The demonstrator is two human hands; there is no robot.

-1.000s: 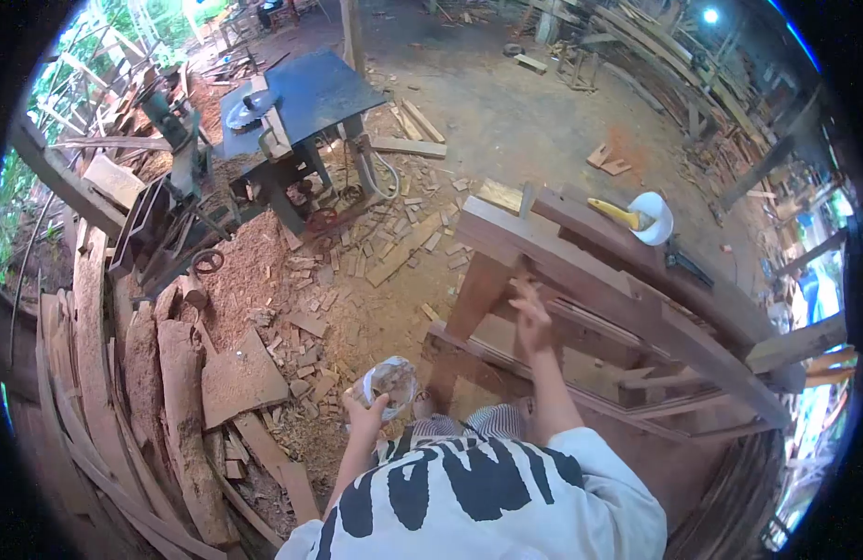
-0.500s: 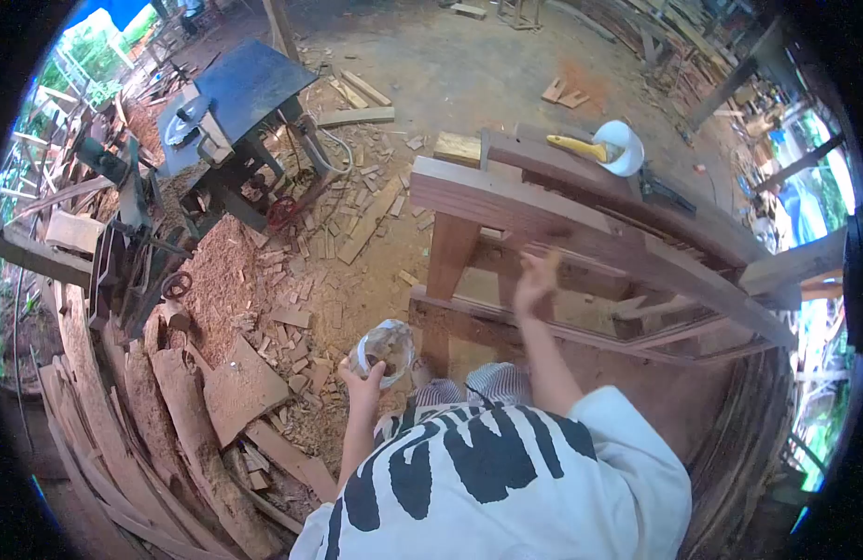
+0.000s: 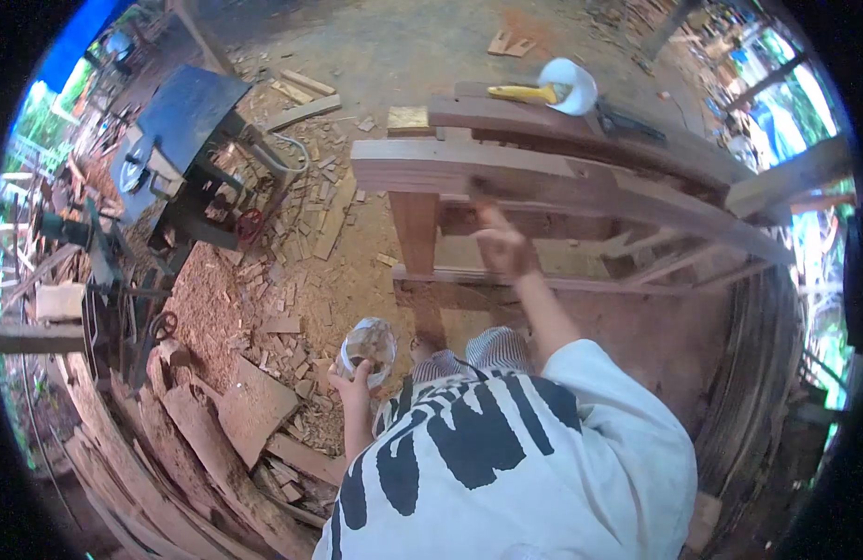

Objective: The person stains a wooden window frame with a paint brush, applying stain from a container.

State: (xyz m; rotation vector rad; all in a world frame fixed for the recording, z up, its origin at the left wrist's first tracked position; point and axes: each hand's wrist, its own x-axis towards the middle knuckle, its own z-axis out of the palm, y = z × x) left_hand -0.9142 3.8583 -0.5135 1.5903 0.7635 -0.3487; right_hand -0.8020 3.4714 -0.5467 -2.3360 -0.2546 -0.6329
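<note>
Low at my left side, my left hand grips a clear plastic tub by its rim, the thumb over the near edge. Some brownish material shows inside it. My right hand is closed around a short tool with an orange-brown handle and a dark end, blurred by motion. That dark end overlaps the front face of a long wooden beam, the top rail of a wooden frame in front of me. A reddish upright post stands under the beam's left end.
On the rear beam sit a white container and a yellow-handled brush. A table saw with an exposed blade stands at left. Wood scraps and sawdust cover the ground, and rough slabs lie at lower left.
My right hand has moved left and up along the beam with the tool. The view has shifted right, while my left hand still holds the tub.
</note>
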